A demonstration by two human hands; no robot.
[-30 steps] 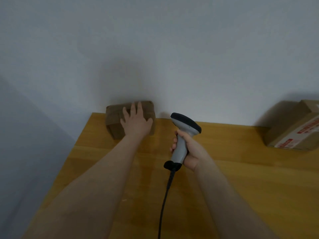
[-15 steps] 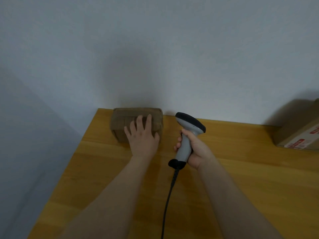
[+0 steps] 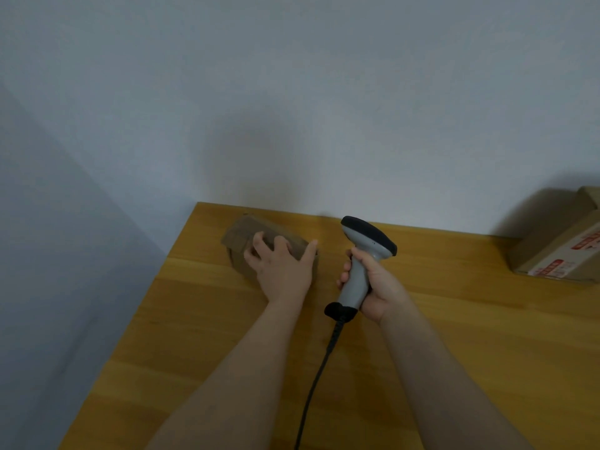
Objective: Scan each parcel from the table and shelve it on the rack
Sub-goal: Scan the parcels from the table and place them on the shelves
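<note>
This looks like a small parcel-handling room, such as a mail or stock room. A yellow-brown wooden tabletop [image 3: 487,336] stands against a plain pale wall [image 3: 292,92]. On it lie a small brown cardboard parcel [image 3: 240,237] and, well apart at the right edge of view, a larger cardboard box sealed with red-printed tape [image 3: 558,251]. A grey handheld barcode scanner with a black head [image 3: 368,237] trails a black cord [image 3: 318,378] toward the near edge.

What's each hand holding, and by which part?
Left hand grips the small parcel over its top; right hand grips the scanner by its handle.
</note>
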